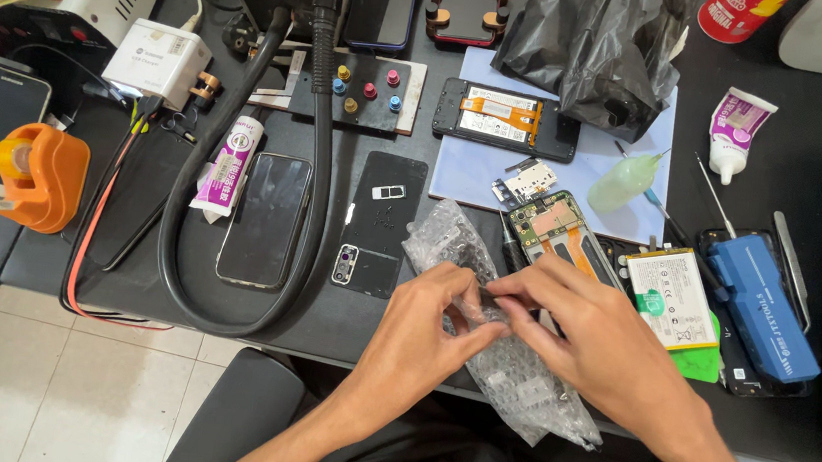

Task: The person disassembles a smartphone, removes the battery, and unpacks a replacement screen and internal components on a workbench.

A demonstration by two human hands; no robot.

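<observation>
Head view: both hands meet at the near edge of the black table (47,256). Left hand (421,337) pinches the bubble-wrap sleeve (518,372), fingers clenched on its upper part. Right hand (601,345) grips the same sleeve from the other side, fingertips (505,295) touching the left's. Sleeve lies tilted, lower end hanging past the table edge. Just beyond the hands: opened phone frame (557,225) with orange ribbon. Right of it, a white battery (671,296), then a blue battery (765,305). Left of the hands, a black back cover (382,223) and a dark phone (266,219), ringed by a black hose (175,228).
</observation>
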